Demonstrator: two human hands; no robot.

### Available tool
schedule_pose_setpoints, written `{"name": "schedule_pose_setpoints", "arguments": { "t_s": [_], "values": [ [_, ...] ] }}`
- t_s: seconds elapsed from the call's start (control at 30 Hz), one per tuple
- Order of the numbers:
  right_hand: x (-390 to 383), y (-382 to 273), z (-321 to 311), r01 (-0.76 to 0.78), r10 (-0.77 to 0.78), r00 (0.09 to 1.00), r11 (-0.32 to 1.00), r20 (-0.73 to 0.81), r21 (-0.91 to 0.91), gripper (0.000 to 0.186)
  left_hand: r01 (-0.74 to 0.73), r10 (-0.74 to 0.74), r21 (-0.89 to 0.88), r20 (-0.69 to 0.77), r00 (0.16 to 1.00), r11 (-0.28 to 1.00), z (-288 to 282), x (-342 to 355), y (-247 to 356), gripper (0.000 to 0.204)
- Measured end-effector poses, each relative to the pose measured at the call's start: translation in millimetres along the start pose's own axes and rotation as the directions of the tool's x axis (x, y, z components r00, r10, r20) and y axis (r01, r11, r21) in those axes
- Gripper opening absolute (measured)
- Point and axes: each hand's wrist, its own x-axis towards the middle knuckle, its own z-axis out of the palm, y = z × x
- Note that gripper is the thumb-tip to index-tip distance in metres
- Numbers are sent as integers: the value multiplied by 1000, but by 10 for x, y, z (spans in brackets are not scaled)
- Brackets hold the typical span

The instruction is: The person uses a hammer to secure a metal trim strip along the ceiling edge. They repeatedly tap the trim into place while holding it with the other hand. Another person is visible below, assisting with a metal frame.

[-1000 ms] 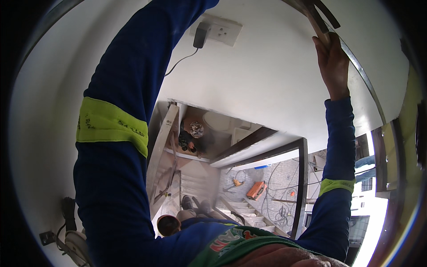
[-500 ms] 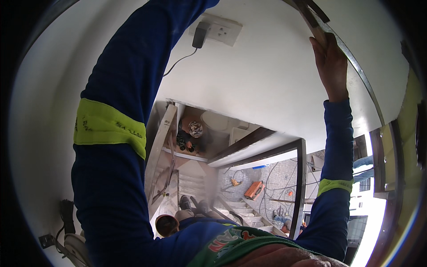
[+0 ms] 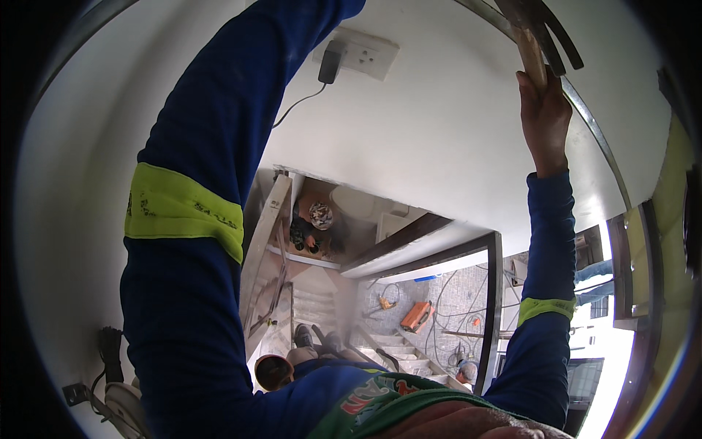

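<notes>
My right hand [image 3: 545, 124] is closed round the wooden handle [image 3: 531, 55] of a claw hammer [image 3: 557, 36], raised beside a curved metal strip [image 3: 596, 126] at the upper right. My left arm [image 3: 190, 124] reaches up past the top edge, with that hand out of view. Between my arms, a white socket plate [image 3: 373, 57] on the white surface holds a black plug adapter [image 3: 330, 62] with a thin cord hanging from it.
Below are a stairway [image 3: 314, 300] and white railing [image 3: 265, 241]. A person [image 3: 307, 230] crouches in a small room; another person [image 3: 466, 372] is by the lower steps. An orange case [image 3: 417, 316] lies among hoses on the floor below. Wooden frames [image 3: 651, 263] stand at the right.
My right hand and the hammer rose slightly, then came lower, with the hammer's head more in view now. A person has appeared by the lower steps since the first frame.
</notes>
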Motion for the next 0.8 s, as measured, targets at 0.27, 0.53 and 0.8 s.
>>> {"name": "schedule_pose_setpoints", "arguments": {
  "t_s": [0.27, 0.53, 0.8],
  "values": [
    [6, -2, 28, 24, -22, 999, 998, 30, -54, 30, -24, 25, -49, 32, 999, 999, -1, 19, -37, 18],
    [4, -10, 41, 21, -15, 996, 997, 86, -70, 30, 86, -78, -117, 67, 995, 989, -22, 20, 4, 16],
    [59, -52, 9, 2, 7, 994, 997, 112, -79, 31, -18, 21, -59, 47, 999, 998, 0, 25, -90, 18]
  ]
}}
